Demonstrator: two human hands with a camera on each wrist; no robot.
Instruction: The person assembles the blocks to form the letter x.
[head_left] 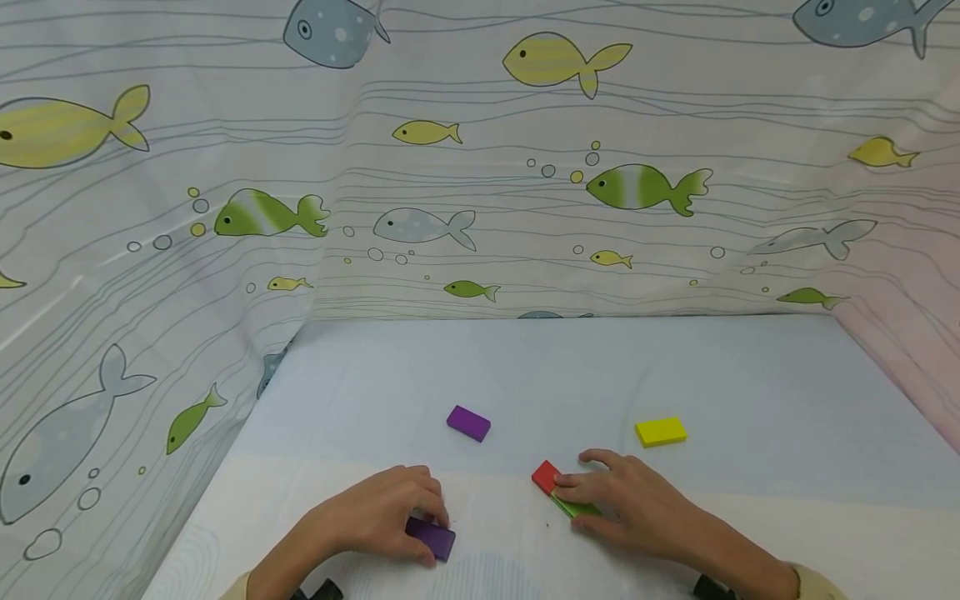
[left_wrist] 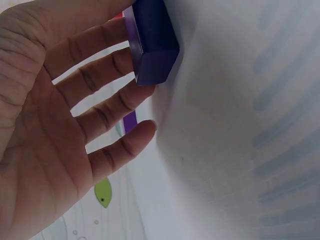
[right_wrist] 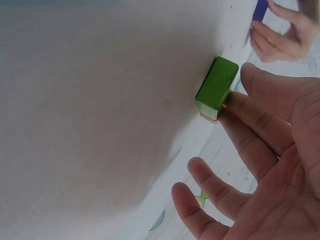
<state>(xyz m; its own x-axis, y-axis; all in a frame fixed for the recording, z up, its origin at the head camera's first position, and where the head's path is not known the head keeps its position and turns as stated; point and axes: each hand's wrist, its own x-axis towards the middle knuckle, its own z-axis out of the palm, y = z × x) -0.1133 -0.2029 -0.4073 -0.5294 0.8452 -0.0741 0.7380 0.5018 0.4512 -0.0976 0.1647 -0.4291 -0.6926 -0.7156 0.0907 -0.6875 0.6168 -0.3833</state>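
Observation:
In the head view, my left hand (head_left: 393, 512) grips a purple block (head_left: 431, 539) between thumb and fingers, low over the table. The left wrist view shows that block (left_wrist: 152, 45) against the fingertips, with the little finger extended free of it. My right hand (head_left: 630, 504) reaches to a green block (head_left: 576, 505) with fairly straight fingers. A red block (head_left: 545, 477) lies against the green one's far left end. From the right wrist, the index and middle fingertips lie behind the green block (right_wrist: 217, 82); the thumb tip stands just off its upper edge.
Farther back on the white table (head_left: 360, 375) lie a second purple block (head_left: 468, 423), left of centre, and a yellow block (head_left: 662, 432) beyond my right hand. Fish-printed cloth (head_left: 465, 175) hangs at the back and left.

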